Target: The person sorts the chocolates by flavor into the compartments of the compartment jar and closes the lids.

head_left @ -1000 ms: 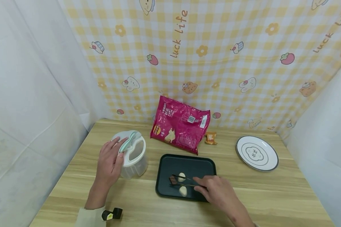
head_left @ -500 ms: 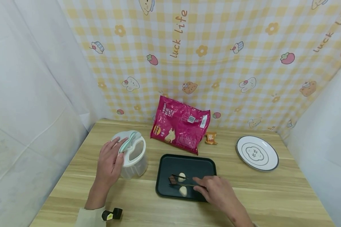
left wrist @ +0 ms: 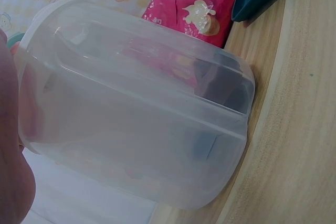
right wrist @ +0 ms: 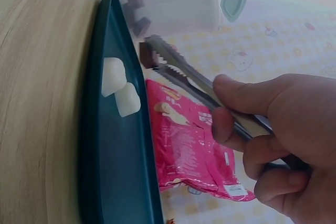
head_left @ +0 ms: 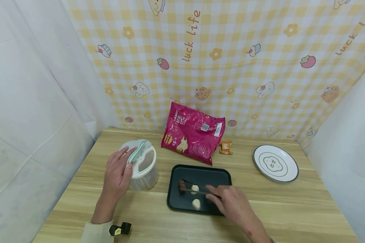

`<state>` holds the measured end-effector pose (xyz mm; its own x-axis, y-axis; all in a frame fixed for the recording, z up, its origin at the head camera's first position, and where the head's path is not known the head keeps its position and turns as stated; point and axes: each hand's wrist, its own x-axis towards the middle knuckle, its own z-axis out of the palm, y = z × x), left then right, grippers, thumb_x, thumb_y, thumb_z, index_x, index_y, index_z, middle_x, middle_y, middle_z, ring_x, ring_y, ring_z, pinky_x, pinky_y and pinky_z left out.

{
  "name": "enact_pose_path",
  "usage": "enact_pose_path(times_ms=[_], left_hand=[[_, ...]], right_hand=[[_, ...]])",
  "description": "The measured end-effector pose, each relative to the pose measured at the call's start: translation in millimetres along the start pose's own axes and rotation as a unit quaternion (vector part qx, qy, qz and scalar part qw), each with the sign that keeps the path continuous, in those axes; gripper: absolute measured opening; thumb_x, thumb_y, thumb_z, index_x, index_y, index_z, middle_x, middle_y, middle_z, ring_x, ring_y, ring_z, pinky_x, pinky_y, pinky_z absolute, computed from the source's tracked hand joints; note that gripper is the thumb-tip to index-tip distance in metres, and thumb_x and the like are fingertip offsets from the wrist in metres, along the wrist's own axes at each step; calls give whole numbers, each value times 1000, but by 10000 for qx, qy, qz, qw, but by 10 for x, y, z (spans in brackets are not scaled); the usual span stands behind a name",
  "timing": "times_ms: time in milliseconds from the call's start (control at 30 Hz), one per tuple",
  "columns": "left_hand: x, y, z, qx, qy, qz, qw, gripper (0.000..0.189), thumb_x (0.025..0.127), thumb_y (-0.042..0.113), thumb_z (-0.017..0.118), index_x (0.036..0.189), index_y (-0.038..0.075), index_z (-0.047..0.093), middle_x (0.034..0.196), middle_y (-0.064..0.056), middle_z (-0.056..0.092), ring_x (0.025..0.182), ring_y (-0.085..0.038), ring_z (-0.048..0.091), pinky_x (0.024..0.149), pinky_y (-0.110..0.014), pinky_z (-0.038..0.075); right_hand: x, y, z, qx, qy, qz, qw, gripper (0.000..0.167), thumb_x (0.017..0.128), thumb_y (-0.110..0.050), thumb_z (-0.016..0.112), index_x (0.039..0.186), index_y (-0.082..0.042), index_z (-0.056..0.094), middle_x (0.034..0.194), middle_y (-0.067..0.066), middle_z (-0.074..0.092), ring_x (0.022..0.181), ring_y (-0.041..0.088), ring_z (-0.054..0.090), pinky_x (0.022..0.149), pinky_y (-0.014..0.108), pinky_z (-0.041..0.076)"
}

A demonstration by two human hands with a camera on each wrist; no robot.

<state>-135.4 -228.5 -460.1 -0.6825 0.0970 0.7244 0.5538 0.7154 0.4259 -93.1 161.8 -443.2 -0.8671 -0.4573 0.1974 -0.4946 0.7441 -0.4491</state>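
My right hand [head_left: 232, 204] grips metal tongs [right wrist: 181, 65], whose serrated tips pinch a small brown block, like chocolate [right wrist: 147, 56]. In the right wrist view the block is raised above the dark tray [head_left: 214, 175]. Two white lumps [head_left: 196, 204] lie on the tray, one partly behind the tongs in the head view. At the left, my left hand [head_left: 118, 172] holds the top of a clear plastic container [left wrist: 131, 108], with its fingers on the raised mint-edged flap [head_left: 136, 152] and its thumb at the rim. Several dark blocks [right wrist: 139, 22] show through the container's wall, low down.
A magenta snack bag [head_left: 194, 133] leans at the back behind the tray. Beside it lies a small orange-wrapped piece [head_left: 226, 147]. A white plate [head_left: 275, 163] with a dark rim stands at the right of the wooden table [head_left: 292, 209]. Checked cloth hangs behind.
The tongs have closed on the brown block and lifted it, shifting slightly up and left in the head view. The left hand and container stay in place.
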Motion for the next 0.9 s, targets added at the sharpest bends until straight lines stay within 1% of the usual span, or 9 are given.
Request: enact_pose_path(times_ms=[167, 267, 433, 567, 633, 667, 767, 867, 900], left_hand=[[-1, -10, 6, -2, 21, 34, 10000, 46, 95, 14, 46, 136, 2, 65, 135, -13, 66, 134, -39, 51, 117, -53, 26], [-3, -18, 11, -2, 44, 53, 10000, 46, 95, 14, 46, 135, 1, 65, 134, -13, 67, 134, -40, 51, 117, -53, 26], [10, -10, 22, -43, 198, 167, 9997, 45, 95, 14, 46, 133, 1, 66, 132, -13, 68, 131, -40, 54, 116, -53, 28], [32, 10, 36, -125, 418, 336, 9985, 44, 95, 14, 48, 132, 2, 68, 130, -12, 69, 127, -41, 56, 113, -55, 30], [40, 15, 39, -171, 495, 397, 9978, 44, 94, 14, 48, 132, 3, 68, 130, -12, 70, 127, -41, 57, 113, -56, 31], [41, 17, 40, -180, 519, 414, 9976, 44, 94, 14, 48, 132, 3, 68, 130, -12, 70, 127, -42, 57, 112, -56, 31], [37, 13, 38, -179, 501, 389, 9978, 44, 95, 14, 48, 132, 3, 68, 130, -12, 69, 127, -42, 56, 113, -56, 31], [22, 6, 32, -133, 364, 273, 9989, 44, 96, 14, 47, 133, 2, 67, 130, -13, 69, 129, -41, 55, 115, -54, 29], [17, 5, 30, -117, 313, 232, 9992, 44, 96, 14, 47, 134, 2, 67, 131, -13, 69, 130, -40, 54, 115, -54, 28]], right_hand=[[57, -28, -25, 181, 332, 248, 9990, 35, 92, -26, 80, 125, -15, 77, 62, -25, 48, 54, 0, 43, 48, 20, 40], [99, -50, -37, 396, 661, 228, 9968, 37, 92, -25, 80, 127, -16, 76, 61, -25, 45, 54, 0, 42, 47, 20, 38], [196, -101, -26, 450, 1306, -148, 9903, 41, 88, -21, 83, 128, -17, 75, 61, -24, 39, 52, -1, 35, 45, 19, 31], [303, -167, -6, 574, 1625, -476, 9839, 40, 87, -17, 84, 126, -14, 76, 61, -21, 36, 53, -1, 33, 46, 17, 27], [360, -211, 4, 687, 1722, -612, 9808, 38, 88, -17, 83, 125, -13, 76, 61, -19, 38, 53, -1, 34, 46, 16, 26], [388, -234, 11, 761, 1770, -685, 9789, 38, 88, -17, 83, 125, -12, 76, 63, -19, 45, 54, -1, 37, 47, 16, 29], [470, -305, 34, 974, 1902, -880, 9729, 38, 88, -14, 83, 126, -10, 76, 81, -10, 72, 63, -2, 56, 54, 12, 44], [543, -374, 69, 1137, 1961, -995, 9689, 39, 89, -14, 82, 127, -8, 75, 107, 1, 78, 74, 2, 66, 61, 15, 52], [565, -397, 81, 1168, 1959, -1009, 9684, 39, 90, -15, 81, 127, -8, 75, 110, 2, 77, 75, 3, 67, 62, 16, 53]])
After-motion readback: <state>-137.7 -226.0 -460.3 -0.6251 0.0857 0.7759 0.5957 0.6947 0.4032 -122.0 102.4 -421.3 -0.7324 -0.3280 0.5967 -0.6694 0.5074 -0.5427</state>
